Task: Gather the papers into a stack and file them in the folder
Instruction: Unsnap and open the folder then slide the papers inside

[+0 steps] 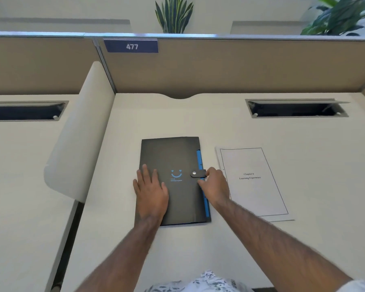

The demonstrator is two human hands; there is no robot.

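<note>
A black folder (173, 157) with a blue smiley print and blue inner edge lies closed in the middle of the white desk (198, 123). Its snap strap (197, 173) is fastened over the right edge. My left hand (151, 187) rests flat on the folder's lower left part, fingers spread. My right hand (214, 186) is at the folder's right edge, fingertips touching the strap and the blue edge. To the right lies a stack of white papers (254, 182); the top sheet reads "Chapter 6 Learning Experience".
A tan partition (219, 66) with a "477" sign (131, 46) closes the back. A cable slot (296, 109) is open at the back right. A white curved divider (78, 131) stands on the left, with another desk beyond it.
</note>
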